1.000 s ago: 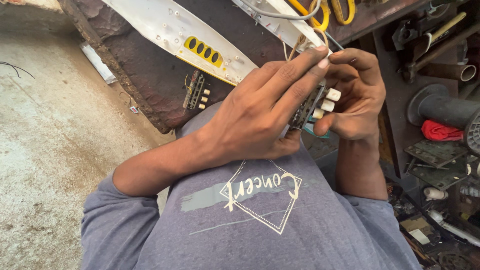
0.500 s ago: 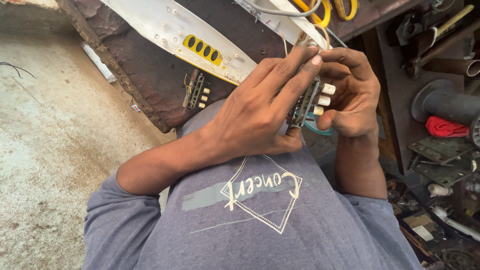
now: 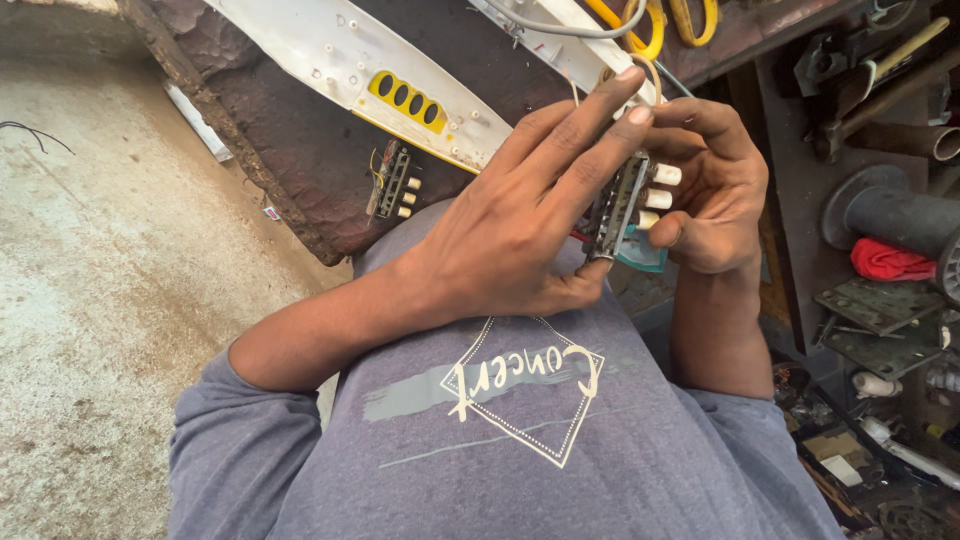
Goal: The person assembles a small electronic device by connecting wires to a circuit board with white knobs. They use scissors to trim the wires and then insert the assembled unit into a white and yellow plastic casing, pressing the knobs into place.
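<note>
While you look down over your grey shirt [image 3: 520, 440], the far left of the scene is bare concrete floor [image 3: 100, 300], with a thin black wire [image 3: 35, 135] lying on it near the left edge. To the right of that runs a dark, rough slab [image 3: 290, 150], and a small white tube [image 3: 197, 120] lies along its left side. A long white panel [image 3: 330, 60] lies slantwise across the slab, with a yellow plate [image 3: 405, 97] of four dark oval holes set in it. Just near of that plate, a small switch block [image 3: 392, 182] with white buttons rests on the slab, apart from your hands.

Your left hand [image 3: 500, 235] comes in from the lower left, its fingers stretched long and close together, the tips laid over the far end of the push-button switch assembly [image 3: 625, 205] and the thumb pressed against its near end. That assembly is a narrow metal frame with white round buttons, held upright between your two hands, above your chest and right of centre. Your right hand [image 3: 715, 190] curls round it from the right, fingers bent and closed on the buttoned side. A bit of teal card [image 3: 645, 255] shows just under the assembly, and thin wires [image 3: 600, 85] rise from its far end.

Farther right, yellow cable loops [image 3: 650, 20] lie at the far edge. At the right edge, a cluttered shelf holds a black cylinder [image 3: 895, 215], a red rag [image 3: 895, 258] and flat metal plates [image 3: 870, 305].
</note>
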